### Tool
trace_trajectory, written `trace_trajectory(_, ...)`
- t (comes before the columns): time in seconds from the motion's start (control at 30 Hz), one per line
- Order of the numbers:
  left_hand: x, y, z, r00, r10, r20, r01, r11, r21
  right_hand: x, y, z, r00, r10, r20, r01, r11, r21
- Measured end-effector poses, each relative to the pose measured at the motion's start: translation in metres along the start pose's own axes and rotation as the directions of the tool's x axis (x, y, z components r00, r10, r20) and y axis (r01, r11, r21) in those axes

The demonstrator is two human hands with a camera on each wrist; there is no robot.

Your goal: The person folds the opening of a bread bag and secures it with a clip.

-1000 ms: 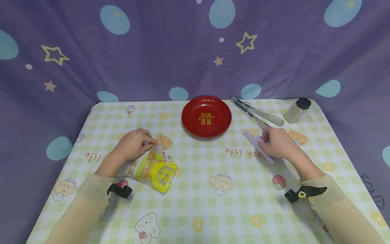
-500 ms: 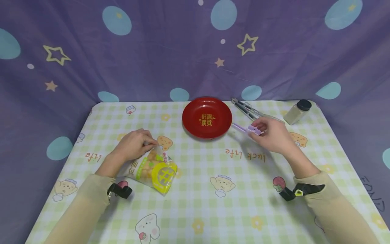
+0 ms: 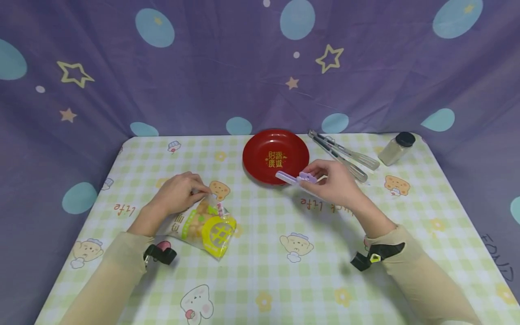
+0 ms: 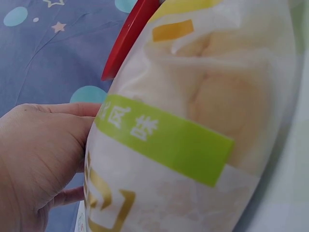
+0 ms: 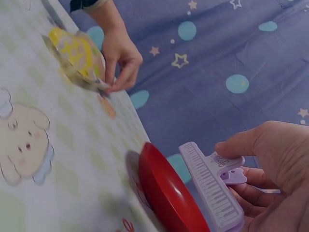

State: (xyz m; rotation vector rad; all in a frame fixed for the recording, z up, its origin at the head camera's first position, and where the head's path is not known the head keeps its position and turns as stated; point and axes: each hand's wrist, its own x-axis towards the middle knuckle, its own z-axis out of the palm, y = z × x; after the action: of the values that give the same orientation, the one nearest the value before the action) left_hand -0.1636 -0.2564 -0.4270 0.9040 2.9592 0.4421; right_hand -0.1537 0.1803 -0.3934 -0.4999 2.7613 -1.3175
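Note:
My left hand pinches the upper edge of a clear plastic bag of bread, which lies on the table at the left. The bag has yellow and green print, and in the left wrist view its green band is close up. My right hand holds a purple bag clip in the air by the front right rim of the red plate. In the right wrist view, the thumb presses on one handle of the clip, with the fingers behind the other.
Metal tongs lie right of the plate. At the back right corner a jar with a black lid lies tilted. A checked cloth covers the table, and a purple curtain hangs behind it.
My right hand has lifted the bag clip off the table and carried it left, from beside the tongs to the plate's front rim. The left hand and the bag have stayed in place.

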Motion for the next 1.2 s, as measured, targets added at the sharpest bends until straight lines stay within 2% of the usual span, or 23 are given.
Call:
trace_trajectory(0.37,0.0,0.0,0.001,1.0,-0.004,0.004,0.004,1.0,0.0,0.002,-0.007,0.028,0.998,0.024,0.063,-0.029,0.997,0.077)
trace_trajectory(0.53,0.0,0.0,0.001,1.0,0.001,-0.002,-0.001,1.0,0.001,0.001,-0.007,0.036,0.997,-0.005,0.073,-0.002,0.995,0.096)
trace_trajectory(0.9,0.001,0.0,0.002,1.0,-0.007,-0.004,0.007,1.0,0.0,-0.001,-0.007,0.065,0.985,-0.022,0.173,-0.007,0.986,0.165)
trace_trajectory(1.2,0.0,-0.001,0.002,1.0,-0.016,-0.003,0.016,1.0,-0.007,-0.001,-0.019,0.084,0.972,0.031,0.233,-0.075,0.98,0.183)
